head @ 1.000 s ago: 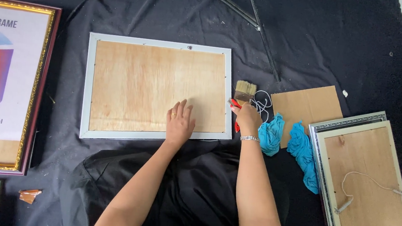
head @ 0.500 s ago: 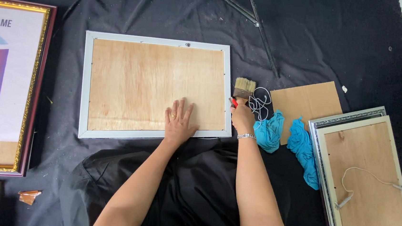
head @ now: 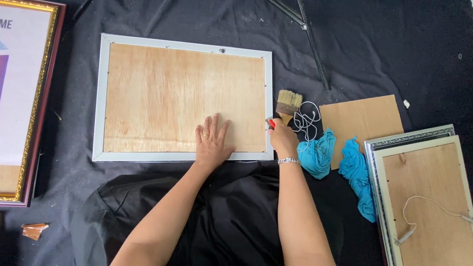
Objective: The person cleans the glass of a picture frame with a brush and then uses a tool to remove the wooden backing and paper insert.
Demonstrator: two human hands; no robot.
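A picture frame (head: pixel 102 94) with a pale silver border lies face down on the black cloth, its plywood backing (head: pixel 183 98) facing up. My left hand (head: pixel 212 142) rests flat on the backing near its lower right corner, fingers spread. My right hand (head: pixel 283 138) is closed on a small red-handled tool (head: pixel 271 123) at the frame's right edge. A paintbrush (head: pixel 289 103) with pale bristles lies just beyond that hand, beside a coil of white cord (head: pixel 305 120).
Two blue cloths (head: pixel 316 153) and a brown board (head: pixel 361 119) lie to the right. A second face-down frame (head: pixel 430 210) with a cord sits at far right. A gold-edged frame (head: pixel 3 98) lies at left. Tripod legs (head: pixel 291 10) cross the top.
The view has drifted slightly. Both hands stay in nearly the same places on the frame.
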